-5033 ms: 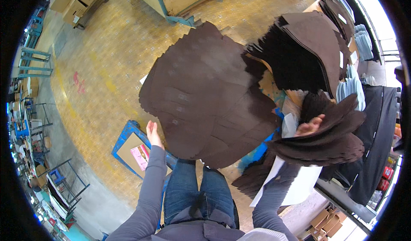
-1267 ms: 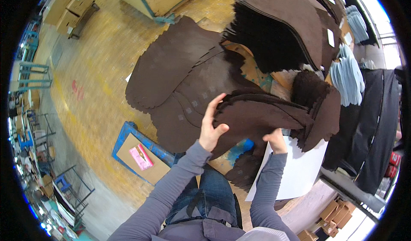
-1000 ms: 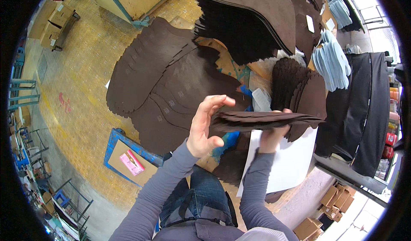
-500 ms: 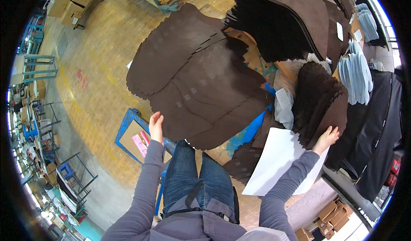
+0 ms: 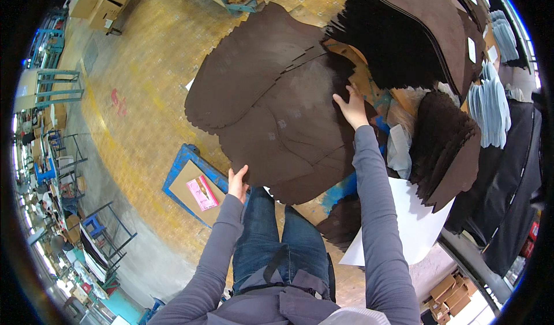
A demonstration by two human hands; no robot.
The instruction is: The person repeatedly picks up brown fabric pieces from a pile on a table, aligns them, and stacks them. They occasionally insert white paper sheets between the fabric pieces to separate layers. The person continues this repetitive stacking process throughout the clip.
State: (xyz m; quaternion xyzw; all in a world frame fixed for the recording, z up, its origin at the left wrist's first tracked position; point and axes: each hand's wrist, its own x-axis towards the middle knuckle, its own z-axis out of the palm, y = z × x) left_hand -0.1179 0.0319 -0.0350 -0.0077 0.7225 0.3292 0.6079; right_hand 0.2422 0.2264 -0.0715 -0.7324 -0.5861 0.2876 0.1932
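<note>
While the right hand, thumb and fingers spread apart, is at the right edge of the dark brown sheets mid-frame, the left hand meets their lower-left edge, though whether its fingers grip I cannot tell

Single view: left fisheye of head-worn pair, facing steeply down, close and wide. Dark brown, scalloped-edged layered sheets at centre, wearer's blue denim trousers at 6 o'clock, yellowish tiled floor toward 10 o'clock.

Long grey sleeves, blue jeans, grey apron, dark strap.
</note>
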